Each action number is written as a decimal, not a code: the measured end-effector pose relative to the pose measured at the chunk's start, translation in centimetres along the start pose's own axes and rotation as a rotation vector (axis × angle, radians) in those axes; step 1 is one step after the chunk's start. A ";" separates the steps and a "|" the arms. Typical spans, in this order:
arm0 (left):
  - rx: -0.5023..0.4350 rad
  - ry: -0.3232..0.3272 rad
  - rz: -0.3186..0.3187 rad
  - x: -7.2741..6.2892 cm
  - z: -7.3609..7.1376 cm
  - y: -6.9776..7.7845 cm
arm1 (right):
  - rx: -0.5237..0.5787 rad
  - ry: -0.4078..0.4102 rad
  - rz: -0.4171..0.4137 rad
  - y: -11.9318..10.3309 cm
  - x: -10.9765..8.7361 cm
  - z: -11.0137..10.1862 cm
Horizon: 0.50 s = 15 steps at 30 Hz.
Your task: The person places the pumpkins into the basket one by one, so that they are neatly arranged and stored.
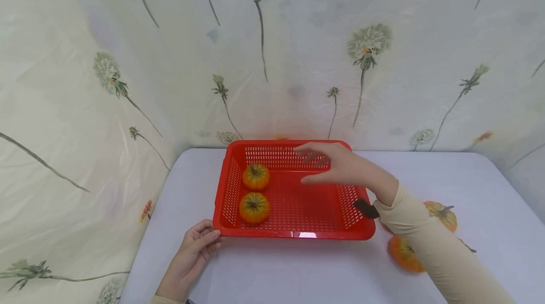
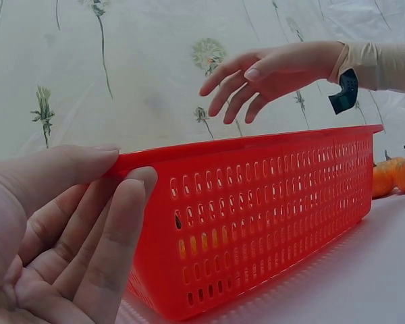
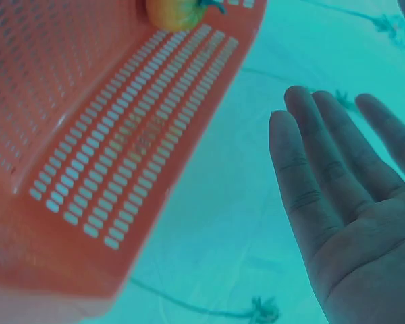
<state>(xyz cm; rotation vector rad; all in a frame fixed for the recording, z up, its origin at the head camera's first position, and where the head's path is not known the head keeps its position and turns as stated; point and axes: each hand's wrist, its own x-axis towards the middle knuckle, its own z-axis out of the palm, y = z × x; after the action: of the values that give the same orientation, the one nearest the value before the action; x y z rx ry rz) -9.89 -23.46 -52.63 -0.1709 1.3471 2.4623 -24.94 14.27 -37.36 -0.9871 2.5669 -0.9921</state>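
A red plastic basket (image 1: 294, 234) with slotted walls stands on the table, two small orange-green pumpkins inside along its left side: a rear pumpkin (image 1: 256, 177) and a front pumpkin (image 1: 254, 208). My left hand (image 1: 191, 254) pinches the basket's front left corner, thumb on top of the rim and fingers beneath, as the left wrist view shows. Above the basket's right half hovers my right hand (image 1: 336, 164), its fingers spread and slightly bent, holding nothing. In the right wrist view the palm and fingers (image 3: 304, 182) are apart from the basket.
Right of the basket, several more pumpkins (image 1: 402, 253) lie on the white table (image 1: 298, 275), partly hidden by my right sleeve (image 1: 430, 242). A flower-printed sheet (image 1: 294, 58) hangs behind the table and on its left.
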 end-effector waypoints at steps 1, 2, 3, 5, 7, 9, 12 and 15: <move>-0.001 -0.001 -0.001 0.0 0.0 0.0 | -0.004 0.005 0.002 0.2 -0.2 -0.2; -0.006 -0.002 -0.002 0.0 0.0 0.0 | -0.008 0.010 0.005 0.3 -0.4 -0.5; -0.011 -0.006 -0.001 0.0 -0.1 0.0 | -0.012 0.015 0.004 0.5 -0.6 -0.7; -0.021 -0.017 0.001 0.0 -0.1 0.0 | -0.026 0.021 0.013 0.8 -1.0 -1.2; -0.021 -0.021 0.002 0.0 -0.2 0.0 | -0.032 0.033 0.021 1.2 -1.5 -1.6; -0.019 -0.018 0.002 0.0 -0.2 0.0 | -0.035 0.046 0.026 1.5 -2.0 -2.0; -0.014 -0.010 0.000 0.1 -0.2 0.0 | -0.049 0.060 0.041 1.9 -3.0 -2.6; -0.018 -0.001 -0.008 0.1 -0.2 0.0 | -0.066 0.072 0.070 2.4 -3.9 -3.0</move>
<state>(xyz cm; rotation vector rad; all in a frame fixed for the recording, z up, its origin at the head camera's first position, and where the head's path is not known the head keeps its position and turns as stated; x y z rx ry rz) -9.96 -23.56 -52.74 -0.1789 1.3219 2.4684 -24.48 19.70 -36.79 -0.8863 2.6891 -0.9470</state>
